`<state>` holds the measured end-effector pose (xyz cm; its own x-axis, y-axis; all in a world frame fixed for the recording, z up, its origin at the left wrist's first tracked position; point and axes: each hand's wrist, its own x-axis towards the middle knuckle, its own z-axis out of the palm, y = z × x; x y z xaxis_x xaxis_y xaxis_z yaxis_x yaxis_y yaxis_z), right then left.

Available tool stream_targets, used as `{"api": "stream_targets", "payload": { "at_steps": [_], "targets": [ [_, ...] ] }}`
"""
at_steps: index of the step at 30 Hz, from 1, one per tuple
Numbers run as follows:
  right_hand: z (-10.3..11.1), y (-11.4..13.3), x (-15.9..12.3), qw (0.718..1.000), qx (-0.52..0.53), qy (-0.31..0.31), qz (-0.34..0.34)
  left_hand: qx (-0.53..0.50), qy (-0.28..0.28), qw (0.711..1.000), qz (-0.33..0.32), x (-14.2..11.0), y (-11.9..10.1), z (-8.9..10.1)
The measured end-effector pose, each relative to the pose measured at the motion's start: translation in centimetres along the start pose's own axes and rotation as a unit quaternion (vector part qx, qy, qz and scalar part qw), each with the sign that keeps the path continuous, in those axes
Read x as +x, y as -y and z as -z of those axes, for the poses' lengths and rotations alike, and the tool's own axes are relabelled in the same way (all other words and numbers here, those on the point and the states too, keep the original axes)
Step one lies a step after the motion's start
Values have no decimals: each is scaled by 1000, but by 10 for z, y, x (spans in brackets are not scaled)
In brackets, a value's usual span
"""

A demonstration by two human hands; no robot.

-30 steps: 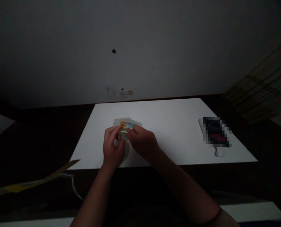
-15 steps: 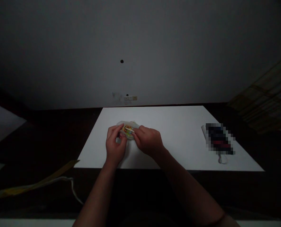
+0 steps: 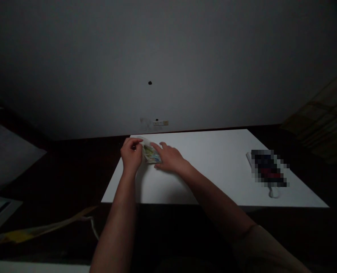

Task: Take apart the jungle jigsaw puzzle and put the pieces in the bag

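A clear plastic bag (image 3: 151, 153) with yellow-green, white and bluish contents is held up over the left part of the white table (image 3: 214, 170). What the contents are is too blurred and dim to tell. My left hand (image 3: 131, 154) pinches the bag's upper left edge between thumb and fingers. Against the bag's right side is my right hand (image 3: 170, 157), its fingers spread apart and the thumb near the bag's lower right corner. No firm grip by this hand shows.
A pixelated dark object (image 3: 267, 168) with a pale cord loop (image 3: 273, 192) lies at the table's right. Behind the table is a grey wall with a socket strip (image 3: 161, 123). Yellow and white strips (image 3: 21, 236) stretch across the lower left.
The bag has gone from flatter to more upright, its contents turned. My right hand has let go of a thin pale stick-like piece and spread its fingers. My left hand has moved slightly left and up.
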<state>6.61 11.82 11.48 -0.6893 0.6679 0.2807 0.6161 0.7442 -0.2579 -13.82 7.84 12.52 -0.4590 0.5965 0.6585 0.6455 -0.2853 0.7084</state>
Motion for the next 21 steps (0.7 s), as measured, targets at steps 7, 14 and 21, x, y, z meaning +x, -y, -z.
{"api": "stream_targets", "payload": {
  "at_steps": [7,14,21],
  "targets": [
    [-54,54,62,999,22,15,25,74,71,992,79,-15,24,29],
    [-79,60,112,994,-22,106,-17,200,86,956,197,-28,64,40],
    [-47,20,39,994,-19,104,-32,226,161,928,247,-29,81,16]
  ]
}}
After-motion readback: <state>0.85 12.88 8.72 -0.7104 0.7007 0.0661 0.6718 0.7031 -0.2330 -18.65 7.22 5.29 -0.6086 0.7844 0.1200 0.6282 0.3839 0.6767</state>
